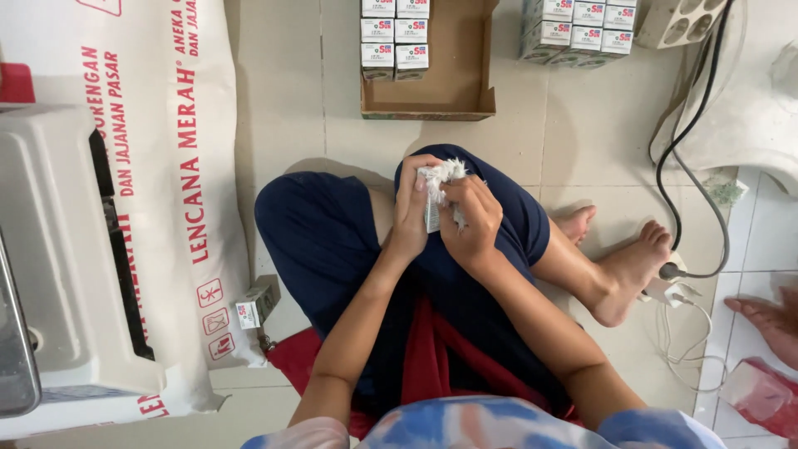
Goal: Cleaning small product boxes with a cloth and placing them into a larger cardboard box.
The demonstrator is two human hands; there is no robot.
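A crumpled, ragged-edged white packet point(438, 193) of thin wrapping is pinched between both hands over the raised knee. The left hand point(409, 212) is closed round its left side, fingers curled upward; the right hand point(472, 220) is clenched on its right side, knuckles bent, both forearms angled inward. Beyond the hands, a shallow brown cardboard tray point(465, 79) with small white boxes point(395, 37) is set on the pale tiled floor point(582, 141). More stacked cartons point(579, 29) lie beyond the right hand. A large white printed sack point(179, 166) is spread left of the left hand.
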